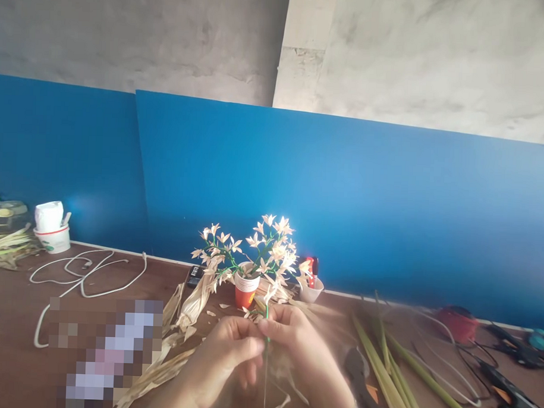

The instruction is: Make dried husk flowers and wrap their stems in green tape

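Slender green-wrapped stem with pale petals (pixel 267 311): held upright over the brown counter (pixel 10 296), in front of stacked red-and-white paper cups (pixel 245 293).
Right hand (pixel 296 333): thumb and index finger pinch the stem just below its petals.
Left hand (pixel 229 351): thumb and index finger pinch lower down, the other fingers loosely curled.
Blooms: cream, star-shaped flowers (pixel 279 250) on green stems fan out from the cups.
Nearby: pale, dry husks (pixel 194 305) lie left of the cups; long yellow-green leaves (pixel 389 369) lie right of the hands.
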`<state>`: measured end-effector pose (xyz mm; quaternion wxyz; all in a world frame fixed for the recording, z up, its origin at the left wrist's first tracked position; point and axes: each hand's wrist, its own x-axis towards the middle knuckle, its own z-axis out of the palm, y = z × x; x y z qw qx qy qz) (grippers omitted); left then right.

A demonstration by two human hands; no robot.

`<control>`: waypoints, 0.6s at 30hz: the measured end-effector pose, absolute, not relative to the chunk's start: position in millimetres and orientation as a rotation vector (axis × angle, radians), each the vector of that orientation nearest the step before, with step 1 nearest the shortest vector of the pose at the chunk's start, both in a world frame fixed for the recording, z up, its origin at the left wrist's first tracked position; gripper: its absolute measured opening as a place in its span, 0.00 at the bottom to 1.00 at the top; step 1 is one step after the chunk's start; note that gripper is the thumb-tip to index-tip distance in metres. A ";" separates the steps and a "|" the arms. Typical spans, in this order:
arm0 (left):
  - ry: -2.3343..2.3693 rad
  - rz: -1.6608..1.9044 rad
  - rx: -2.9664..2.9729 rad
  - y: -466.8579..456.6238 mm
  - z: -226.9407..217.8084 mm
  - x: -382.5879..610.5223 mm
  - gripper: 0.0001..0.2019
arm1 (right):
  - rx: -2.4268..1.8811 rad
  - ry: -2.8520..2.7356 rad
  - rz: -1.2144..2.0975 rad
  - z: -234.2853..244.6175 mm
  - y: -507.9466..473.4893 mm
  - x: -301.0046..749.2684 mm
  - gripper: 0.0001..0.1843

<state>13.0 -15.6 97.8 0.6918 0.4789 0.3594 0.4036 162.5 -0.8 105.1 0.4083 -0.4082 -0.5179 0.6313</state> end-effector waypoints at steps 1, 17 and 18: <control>0.797 0.908 1.071 -15.1 97.9 12.6 0.13 | -1.014 -1.286 1.600 104.9 -0.4 162.2 0.22; 0.768 0.947 1.045 -12.9 90.5 12.7 0.13 | -0.833 -1.111 1.725 97.3 -0.2 157.7 0.21; 0.791 0.956 1.061 -12.9 90.5 13.3 0.13 | -0.853 -1.102 1.709 98.0 -0.6 157.0 0.21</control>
